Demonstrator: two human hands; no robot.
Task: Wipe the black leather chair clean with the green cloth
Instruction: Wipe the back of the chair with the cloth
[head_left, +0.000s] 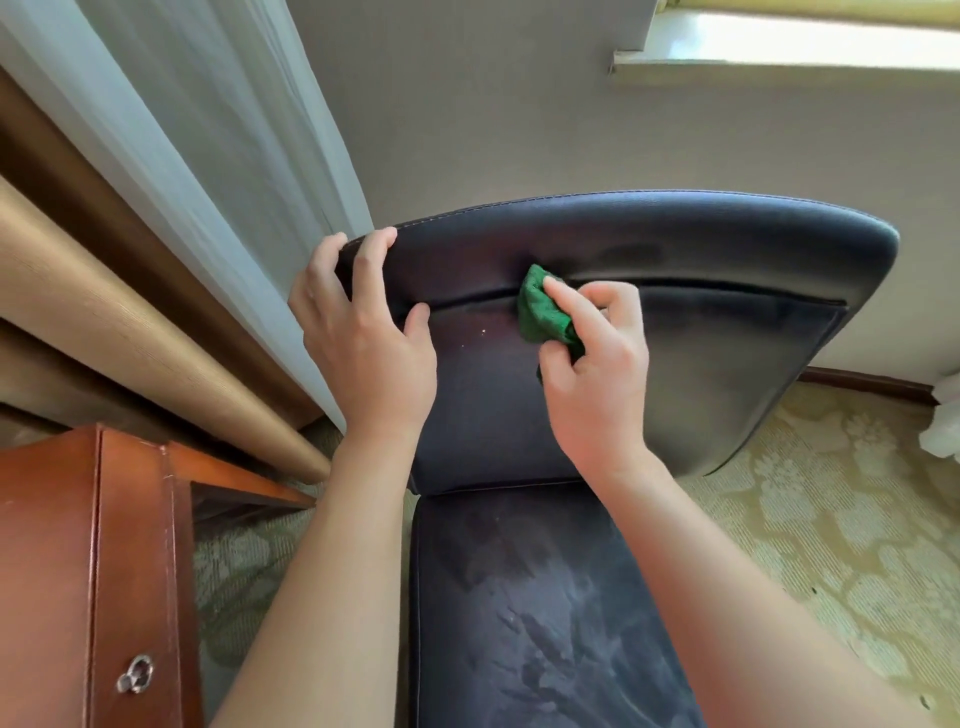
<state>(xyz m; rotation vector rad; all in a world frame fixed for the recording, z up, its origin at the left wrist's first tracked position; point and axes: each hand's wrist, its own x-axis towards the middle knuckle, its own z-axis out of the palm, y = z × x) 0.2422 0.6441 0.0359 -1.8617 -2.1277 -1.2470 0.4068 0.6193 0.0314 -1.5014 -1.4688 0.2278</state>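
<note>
The black leather chair (701, 332) fills the middle of the view, its backrest facing me and its dusty, smeared seat below. My left hand (363, 332) grips the backrest's upper left corner, fingers curled over the top edge and thumb on the front. My right hand (592, 358) holds the bunched green cloth (543, 312) and presses it against the horizontal seam of the backrest, index finger on top of the cloth. A few pale specks lie on the leather just left of the cloth.
A reddish wooden cabinet (93, 571) with a metal ring pull stands at the lower left. White sheer and tan curtains (156, 218) hang on the left, touching the chair's corner. A grey wall and window sill (779, 47) lie behind; patterned carpet (831, 519) is on the right.
</note>
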